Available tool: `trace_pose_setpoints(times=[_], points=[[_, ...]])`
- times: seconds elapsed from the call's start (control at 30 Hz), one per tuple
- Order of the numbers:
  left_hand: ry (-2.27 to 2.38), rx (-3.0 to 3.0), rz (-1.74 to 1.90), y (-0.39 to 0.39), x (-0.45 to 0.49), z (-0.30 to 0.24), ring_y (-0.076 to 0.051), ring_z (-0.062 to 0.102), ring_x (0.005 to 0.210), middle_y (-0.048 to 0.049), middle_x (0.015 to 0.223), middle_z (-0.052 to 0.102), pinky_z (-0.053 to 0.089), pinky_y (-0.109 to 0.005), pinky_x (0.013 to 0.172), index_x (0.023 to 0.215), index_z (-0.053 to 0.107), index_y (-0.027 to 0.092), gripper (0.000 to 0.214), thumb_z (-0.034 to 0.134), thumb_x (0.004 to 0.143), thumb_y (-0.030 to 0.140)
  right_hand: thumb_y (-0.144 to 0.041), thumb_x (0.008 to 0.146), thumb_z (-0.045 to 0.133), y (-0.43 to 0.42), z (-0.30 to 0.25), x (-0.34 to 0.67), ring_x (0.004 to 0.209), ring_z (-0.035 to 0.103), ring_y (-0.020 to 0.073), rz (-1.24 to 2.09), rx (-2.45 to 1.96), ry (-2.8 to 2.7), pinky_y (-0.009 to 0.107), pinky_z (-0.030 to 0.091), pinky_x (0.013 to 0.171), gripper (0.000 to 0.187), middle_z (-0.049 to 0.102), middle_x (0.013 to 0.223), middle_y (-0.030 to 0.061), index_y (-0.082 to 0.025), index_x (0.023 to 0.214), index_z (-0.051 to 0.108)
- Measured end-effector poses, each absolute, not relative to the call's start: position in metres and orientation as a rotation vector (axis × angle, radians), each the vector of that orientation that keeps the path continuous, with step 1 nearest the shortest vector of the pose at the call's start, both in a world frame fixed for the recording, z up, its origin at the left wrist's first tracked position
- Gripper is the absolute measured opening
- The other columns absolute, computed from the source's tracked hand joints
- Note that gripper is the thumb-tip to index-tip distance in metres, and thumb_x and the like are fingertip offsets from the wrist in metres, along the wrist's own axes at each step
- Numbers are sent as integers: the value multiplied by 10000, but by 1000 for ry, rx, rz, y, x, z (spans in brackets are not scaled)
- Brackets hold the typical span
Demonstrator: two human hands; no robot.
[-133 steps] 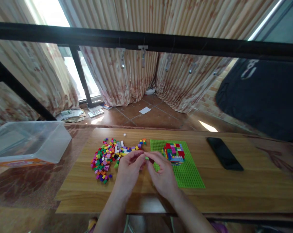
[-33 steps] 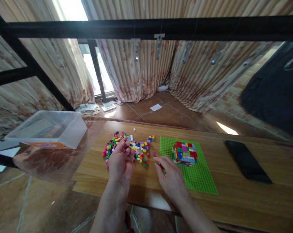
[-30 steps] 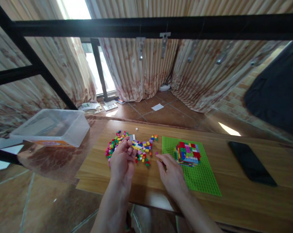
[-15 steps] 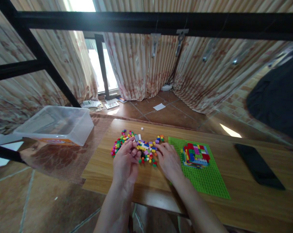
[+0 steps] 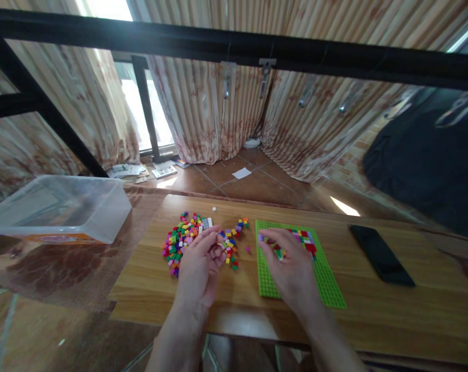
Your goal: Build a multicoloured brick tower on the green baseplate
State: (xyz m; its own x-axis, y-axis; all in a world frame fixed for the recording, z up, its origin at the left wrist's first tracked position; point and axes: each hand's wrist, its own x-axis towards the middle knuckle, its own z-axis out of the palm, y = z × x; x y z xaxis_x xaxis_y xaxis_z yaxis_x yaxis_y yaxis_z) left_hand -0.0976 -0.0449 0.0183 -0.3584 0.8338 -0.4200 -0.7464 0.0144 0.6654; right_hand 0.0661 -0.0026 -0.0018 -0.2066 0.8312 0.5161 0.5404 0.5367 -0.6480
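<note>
My right hand is over the green baseplate, thumb and forefinger pinched on a small purple toy brick. Behind that hand stands a multicoloured brick build, partly hidden. At the right edge of the loose brick pile, my left hand has its fingers curled together; whatever they may hold is hidden. Several yellow and blue bricks show just beyond its fingertips. A single pink brick lies on the wood between the pile and the baseplate.
A black phone lies on the wooden table, right of the baseplate. One white brick sits near the far edge. A clear plastic bin stands left of the table. Black metal bars cross in front of the curtains.
My right hand has moved from the loose bricks rightward to above the baseplate, now with a purple brick in its pinch. My left hand stays curled by the pile. The view has shifted right.
</note>
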Motion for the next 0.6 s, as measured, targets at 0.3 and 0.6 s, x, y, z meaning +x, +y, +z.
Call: trace_pose_setpoints(times=[0.3,0.6], points=[[1234,583,1354,-33,-36,2,-60,468,487,17,647,609,383,-184,483,854,688,111,210,679,689,242,-352,842,648,16,-4,153,901,643,229,433,-1239,-1920,404,509,805,130,718,949,39,-260,911,710],[1468,1126,1196,-27,-4,-18,-107,547,604,-26,823,675,413,-228,576,962,695,155,223,538,813,210,-285,855,643,21,-10,157,908,629,235,373,-1048,-2040,406,514,794,98,726,888,32,-279,918,718]])
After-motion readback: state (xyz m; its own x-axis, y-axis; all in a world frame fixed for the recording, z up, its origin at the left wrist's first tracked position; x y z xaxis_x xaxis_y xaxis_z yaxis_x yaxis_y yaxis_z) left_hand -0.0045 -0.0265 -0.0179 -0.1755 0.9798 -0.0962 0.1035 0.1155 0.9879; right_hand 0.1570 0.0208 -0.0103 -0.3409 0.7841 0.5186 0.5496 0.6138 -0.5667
